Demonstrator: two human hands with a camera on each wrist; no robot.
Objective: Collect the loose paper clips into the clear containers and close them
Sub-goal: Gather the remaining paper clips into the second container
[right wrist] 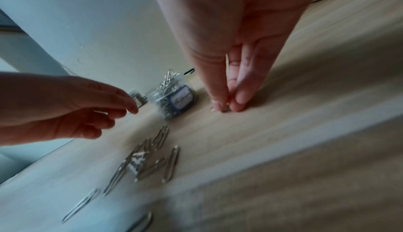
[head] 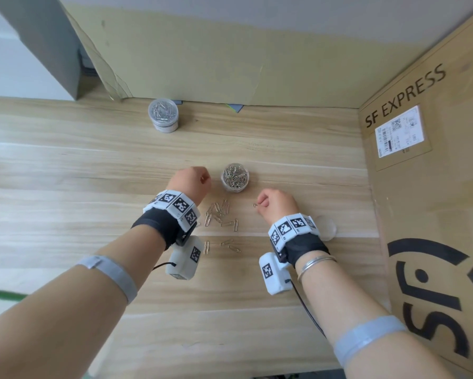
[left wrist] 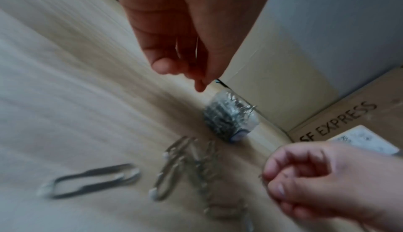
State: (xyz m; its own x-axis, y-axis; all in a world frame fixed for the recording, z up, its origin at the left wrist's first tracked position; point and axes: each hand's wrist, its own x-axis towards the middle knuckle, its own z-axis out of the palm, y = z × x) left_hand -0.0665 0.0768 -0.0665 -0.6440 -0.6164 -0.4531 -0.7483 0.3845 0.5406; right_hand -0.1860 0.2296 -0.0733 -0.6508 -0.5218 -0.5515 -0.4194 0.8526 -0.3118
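An open clear container (head: 234,177) heaped with paper clips stands mid-table; it also shows in both wrist views (left wrist: 229,118) (right wrist: 174,98). Several loose paper clips (head: 221,216) lie in a cluster just in front of it, with a few more nearer me (head: 230,246). My left hand (head: 206,181) hovers just left of the container, fingertips drawn together and pointing down (left wrist: 187,79); I see nothing between them. Right of the cluster, my right hand (head: 260,205) pinches one paper clip (head: 255,205) at the table surface between thumb and fingers (right wrist: 225,108).
A second clear container (head: 163,115), lidded and full of clips, stands at the back by the cardboard wall. A clear round lid (head: 325,228) lies behind my right wrist. An SF EXPRESS cardboard box (head: 421,187) walls off the right side.
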